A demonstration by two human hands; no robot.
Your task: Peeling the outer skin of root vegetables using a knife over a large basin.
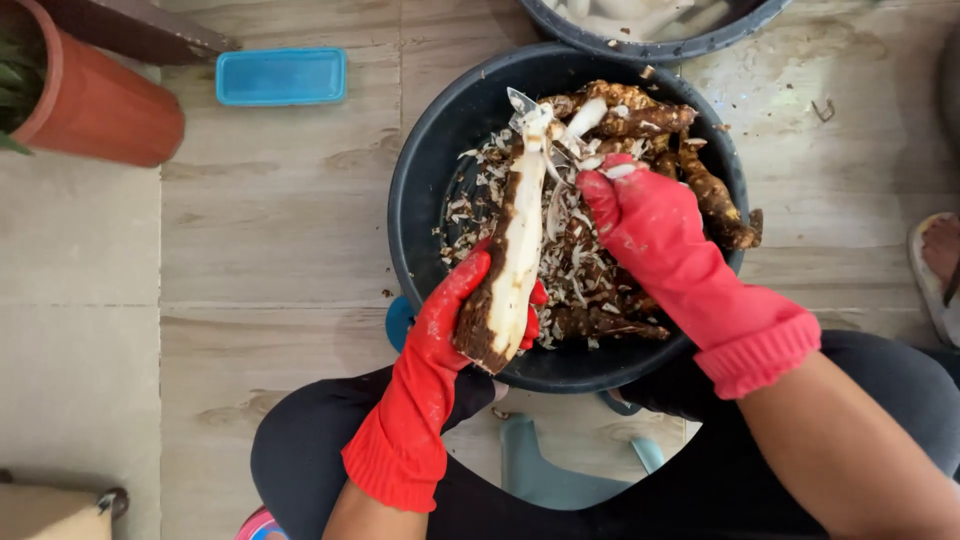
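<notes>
Both hands (560,260) closed: cassava root (507,270), knife (535,118).

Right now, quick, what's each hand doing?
Left hand: closed around the lower end of the half-peeled root.
Right hand: closed on a knife at the root's top.
</notes>
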